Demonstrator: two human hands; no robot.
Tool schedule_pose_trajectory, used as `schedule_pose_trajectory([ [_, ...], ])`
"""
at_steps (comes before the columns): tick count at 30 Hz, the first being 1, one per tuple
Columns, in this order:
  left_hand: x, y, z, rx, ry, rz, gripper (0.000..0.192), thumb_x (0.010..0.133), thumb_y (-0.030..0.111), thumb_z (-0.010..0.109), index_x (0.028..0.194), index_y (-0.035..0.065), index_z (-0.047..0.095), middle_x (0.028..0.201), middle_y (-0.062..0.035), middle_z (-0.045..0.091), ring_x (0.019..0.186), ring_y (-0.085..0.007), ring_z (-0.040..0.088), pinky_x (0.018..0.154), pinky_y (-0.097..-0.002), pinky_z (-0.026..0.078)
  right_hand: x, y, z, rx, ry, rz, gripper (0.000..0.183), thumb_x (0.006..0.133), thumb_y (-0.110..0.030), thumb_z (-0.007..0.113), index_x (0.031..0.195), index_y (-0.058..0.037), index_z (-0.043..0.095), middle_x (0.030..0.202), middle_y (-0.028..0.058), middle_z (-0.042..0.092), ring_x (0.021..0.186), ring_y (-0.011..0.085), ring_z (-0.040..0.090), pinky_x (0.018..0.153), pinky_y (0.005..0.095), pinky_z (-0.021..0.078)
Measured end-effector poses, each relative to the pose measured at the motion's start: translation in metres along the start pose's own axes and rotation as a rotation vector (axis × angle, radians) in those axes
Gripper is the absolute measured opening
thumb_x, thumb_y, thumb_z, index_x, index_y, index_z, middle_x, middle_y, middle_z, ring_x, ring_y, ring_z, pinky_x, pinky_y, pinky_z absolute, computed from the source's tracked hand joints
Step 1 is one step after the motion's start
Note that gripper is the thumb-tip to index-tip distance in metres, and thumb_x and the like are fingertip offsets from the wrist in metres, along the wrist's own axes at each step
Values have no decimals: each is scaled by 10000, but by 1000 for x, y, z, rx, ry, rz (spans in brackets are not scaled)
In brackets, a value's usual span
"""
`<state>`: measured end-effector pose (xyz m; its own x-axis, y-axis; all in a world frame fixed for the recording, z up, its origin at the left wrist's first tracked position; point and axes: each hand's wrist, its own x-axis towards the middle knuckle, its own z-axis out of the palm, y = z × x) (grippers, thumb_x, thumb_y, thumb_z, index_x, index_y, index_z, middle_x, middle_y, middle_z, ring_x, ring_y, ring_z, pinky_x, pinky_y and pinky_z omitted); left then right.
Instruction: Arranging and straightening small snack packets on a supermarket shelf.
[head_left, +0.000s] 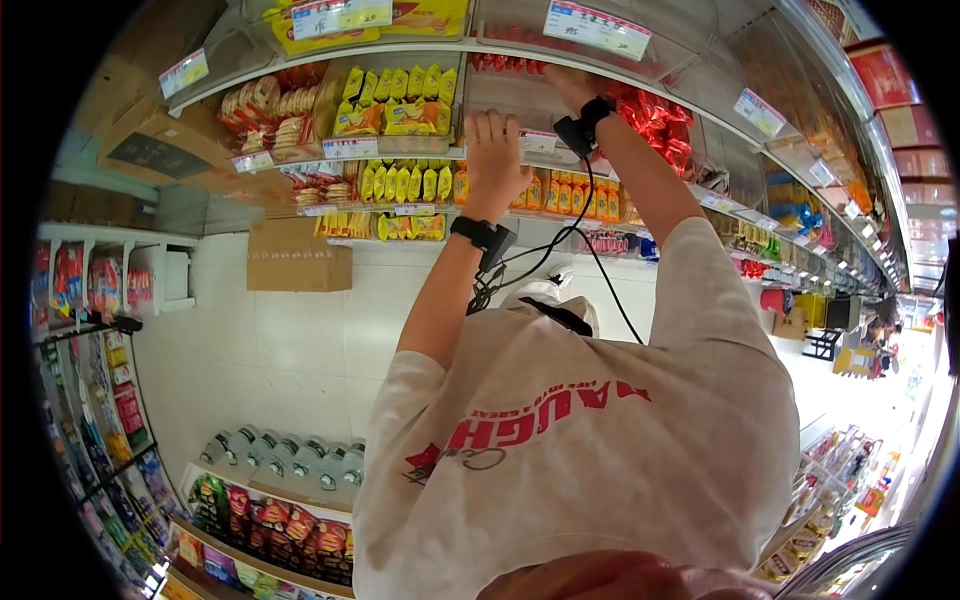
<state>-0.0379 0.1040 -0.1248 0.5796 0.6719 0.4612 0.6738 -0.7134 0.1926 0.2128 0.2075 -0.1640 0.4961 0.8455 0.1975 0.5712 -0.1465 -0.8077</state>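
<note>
My left hand (495, 154) lies over the front lip of a clear shelf bin (517, 97), fingers extended and thumb apart, with nothing seen in it. Deeper in the same bin is my right hand (571, 86), partly under the upper shelf; its fingers are hard to see. Red foil-wrapped snacks (654, 124) are heaped to the right of my right wrist. More red packets (510, 64) line the back of the bin. Both wrists wear black straps with small devices, and a black cable (591, 187) hangs from the right one.
Yellow snack packets (394, 112) fill the neighbouring bin on the left. An upper shelf edge (420, 51) with price tags overhangs my hands. Orange packets (581, 199) stand one tier below. A cardboard box (300, 255) sits on the floor; large water bottles (285, 454) stand behind me.
</note>
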Motion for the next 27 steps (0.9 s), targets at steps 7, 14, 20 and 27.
schedule_pose_trajectory([
  [7, -4, -5, 5, 15, -5, -1, 754, 655, 376, 822, 1233, 20, 493, 1208, -201, 499, 1199, -399, 439, 1132, -575, 231, -29, -17, -13, 454, -279, 141, 480, 882, -337, 677, 1228, -9, 619, 1165, 90, 650, 1027, 187, 617, 864, 321, 510],
  [14, 6, -1, 11, -37, 8, 90, 780, 667, 381, 812, 1271, 15, 480, 1218, -200, 500, 1225, -404, 430, 1137, -584, 237, -82, -49, -48, -167, -265, -259, 406, 925, -363, 606, 1193, -59, 628, 1176, 158, 662, 1021, 275, 645, 880, 408, 502],
  [20, -7, -12, 0, 18, -35, 43, 778, 692, 394, 806, 1287, 8, 486, 1224, -189, 513, 1241, -391, 430, 1174, -571, 213, -177, -155, -114, 478, -707, -245, 276, 1000, -133, 561, 1252, -32, 608, 1098, 89, 701, 1049, 172, 663, 857, 305, 530],
  [27, 1, -8, 2, -47, -40, 103, 771, 719, 395, 797, 1302, 8, 474, 1225, -198, 498, 1238, -413, 419, 1125, -582, 242, -207, -68, -170, 400, 133, -68, 216, 1004, -118, 556, 1168, -10, 645, 994, 77, 720, 926, 138, 687, 795, 290, 544],
])
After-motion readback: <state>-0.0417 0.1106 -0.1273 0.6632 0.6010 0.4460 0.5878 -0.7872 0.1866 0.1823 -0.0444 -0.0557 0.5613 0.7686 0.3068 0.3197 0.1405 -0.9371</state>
